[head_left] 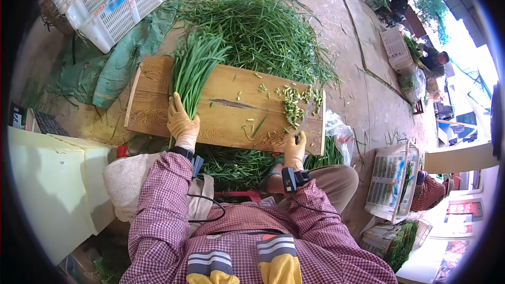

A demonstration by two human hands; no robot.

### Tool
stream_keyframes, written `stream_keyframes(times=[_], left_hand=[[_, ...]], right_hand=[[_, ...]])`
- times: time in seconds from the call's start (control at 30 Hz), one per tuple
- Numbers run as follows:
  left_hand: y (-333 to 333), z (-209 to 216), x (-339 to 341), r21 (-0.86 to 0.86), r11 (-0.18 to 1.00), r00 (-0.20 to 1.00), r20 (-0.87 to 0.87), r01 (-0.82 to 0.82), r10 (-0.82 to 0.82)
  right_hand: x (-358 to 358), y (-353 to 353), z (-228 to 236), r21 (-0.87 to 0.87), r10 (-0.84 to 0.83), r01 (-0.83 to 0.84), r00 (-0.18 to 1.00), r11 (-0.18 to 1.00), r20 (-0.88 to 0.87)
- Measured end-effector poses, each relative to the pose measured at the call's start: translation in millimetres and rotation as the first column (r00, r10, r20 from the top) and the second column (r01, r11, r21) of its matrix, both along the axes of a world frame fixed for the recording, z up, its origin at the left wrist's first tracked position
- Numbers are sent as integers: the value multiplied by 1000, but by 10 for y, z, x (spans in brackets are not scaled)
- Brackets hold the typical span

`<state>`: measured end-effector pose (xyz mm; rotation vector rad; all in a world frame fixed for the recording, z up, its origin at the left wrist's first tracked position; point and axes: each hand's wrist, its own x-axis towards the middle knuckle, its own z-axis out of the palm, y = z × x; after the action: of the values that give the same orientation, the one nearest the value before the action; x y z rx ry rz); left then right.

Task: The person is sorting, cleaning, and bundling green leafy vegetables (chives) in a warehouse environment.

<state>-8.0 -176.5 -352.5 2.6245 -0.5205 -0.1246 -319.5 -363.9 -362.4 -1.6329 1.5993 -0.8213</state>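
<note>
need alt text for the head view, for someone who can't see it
A person's left hand grips a bunch of long chive-like greens on a wooden board, while the right hand holds a knife beside chopped stem ends. Beyond the board lies a heap of loose green leaves, with a white plastic crate to its left.

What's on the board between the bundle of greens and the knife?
The head view shows a dark gouge, scattered stem bits, a green leaf strip, then cut stems clustered beside the knife.

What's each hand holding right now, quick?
Left hand: closed around a bunch of long green leaves.
Right hand: closed, holding a knife by its dark handle.
</note>
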Motion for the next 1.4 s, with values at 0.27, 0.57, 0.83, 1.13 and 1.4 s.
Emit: stream_keyframes(times=[0.27,0.57,0.83,1.13,1.4], left_hand=[[21,33,-18,-39,999,997,-72,-8,5],[7,1,-25,-7,1000,999,-35,19,-19],[-13,-27,-58,41,999,1000,5,20,-20],[5,-42,-22,37,999,999,18,28,-28],[-10,-28,-13,95,995,999,-21,26,-24]], right_hand=[[730,251,-354,199,-158,72,875,977,458],[1316,-786,172,202,0,-28,990,979,139],[343,-1078,-410,208,-258,222,951,953,167],[999,-1128,567,403,327,-507,838,762,436],[328,-971,983,780,908,-611,392,136,149]])
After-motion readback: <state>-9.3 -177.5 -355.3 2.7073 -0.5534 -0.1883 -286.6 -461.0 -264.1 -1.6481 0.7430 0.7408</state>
